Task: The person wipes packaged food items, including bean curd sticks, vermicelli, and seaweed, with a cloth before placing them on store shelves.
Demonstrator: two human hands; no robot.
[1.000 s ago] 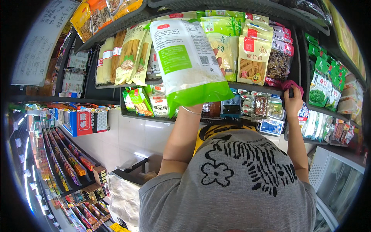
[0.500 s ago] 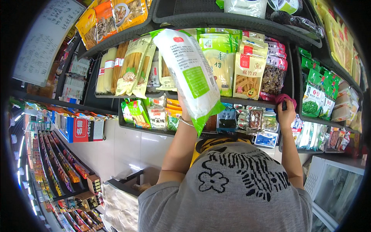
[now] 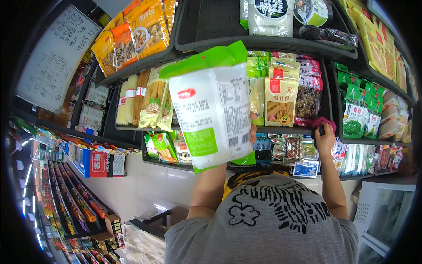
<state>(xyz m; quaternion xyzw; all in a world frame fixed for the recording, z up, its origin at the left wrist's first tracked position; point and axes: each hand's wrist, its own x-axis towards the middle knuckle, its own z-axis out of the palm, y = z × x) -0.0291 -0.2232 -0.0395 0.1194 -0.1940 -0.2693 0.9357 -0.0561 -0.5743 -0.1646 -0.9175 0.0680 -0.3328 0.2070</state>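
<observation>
My left hand (image 3: 253, 133) holds up a white plastic bag with green ends (image 3: 211, 110). Its printed back, with a green panel, faces me; most of the hand is hidden behind it, with only fingertips showing at the right edge. At the shelf's front edge, my right hand (image 3: 325, 141) is closed around a bunched magenta cloth (image 3: 324, 123) and a small black object (image 3: 322, 130) whose kind I cannot make out. Just left of that hand stand a cream pouch of dried tofu sticks (image 3: 281, 103) and a bag of dark dried food (image 3: 308, 101).
Bundled dry noodles (image 3: 127, 103) stand left on the same black shelf. An upper black tray (image 3: 211, 26) overhangs it, and a lower tray holds small packets. Green packs (image 3: 355, 110) fill the right-hand shelf. A whiteboard (image 3: 55, 57) is at far left, a glass-door cabinet (image 3: 387, 215) at lower right.
The bag has turned from a slanted angle to nearly upright, its printed back now square to me. My right hand stays at the shelf edge with the cloth. The view has shifted slightly.
</observation>
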